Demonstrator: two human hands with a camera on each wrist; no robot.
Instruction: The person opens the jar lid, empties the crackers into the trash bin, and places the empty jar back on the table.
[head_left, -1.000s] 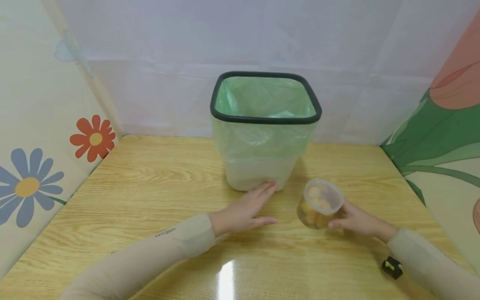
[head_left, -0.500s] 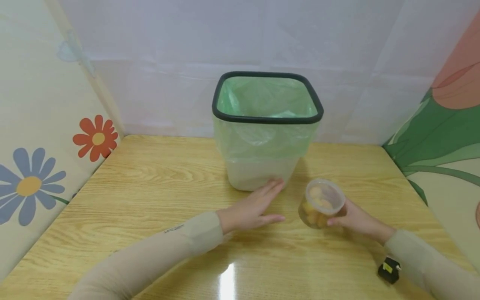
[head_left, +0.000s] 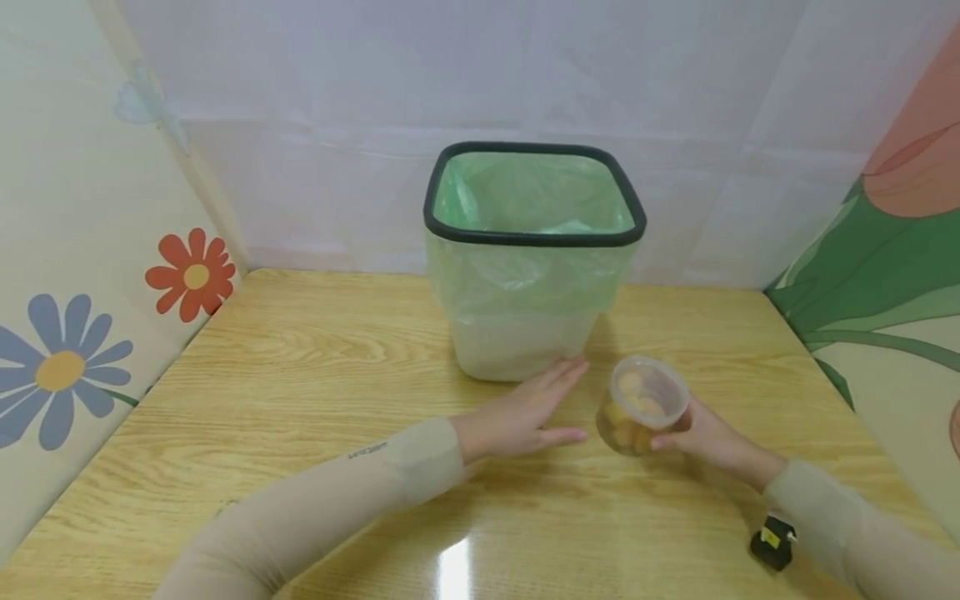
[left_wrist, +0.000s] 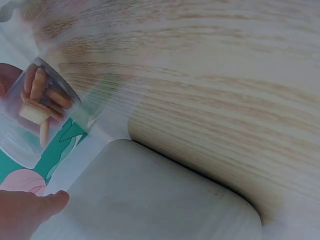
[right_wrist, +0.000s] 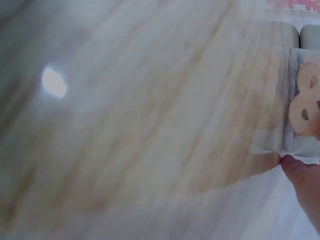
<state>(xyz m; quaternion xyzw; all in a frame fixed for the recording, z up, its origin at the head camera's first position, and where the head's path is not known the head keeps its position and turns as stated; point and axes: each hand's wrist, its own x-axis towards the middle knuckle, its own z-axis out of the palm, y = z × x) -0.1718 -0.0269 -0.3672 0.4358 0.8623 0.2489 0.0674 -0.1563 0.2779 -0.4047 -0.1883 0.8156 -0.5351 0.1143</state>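
My right hand (head_left: 712,442) grips a clear plastic jar of biscuits (head_left: 637,417) by its right side, thumb at the front. Yellow-brown biscuits show through the wall, and in the right wrist view some biscuits (right_wrist: 306,112) look pretzel-shaped. Whether a lid covers the jar, I cannot tell. Left of the jar, my left hand (head_left: 517,417) reaches across with straight fingers and thumb spread, holding nothing. Its fingertips overlap the lower front of a white bin (head_left: 517,346) in the head view; contact is unclear. In the left wrist view the jar (left_wrist: 47,102) is apart from the hand.
The bin has a black rim (head_left: 536,239) and a green liner bag (head_left: 536,192), and stands at the back middle of the wooden table (head_left: 337,358). A small black device (head_left: 772,542) is by the right sleeve. Flowered panels (head_left: 60,208) flank the table.
My left hand has moved right, across the bin's front and closer to the jar. The right hand and jar stay nearly in place; the black device by the right sleeve has shifted slightly left.
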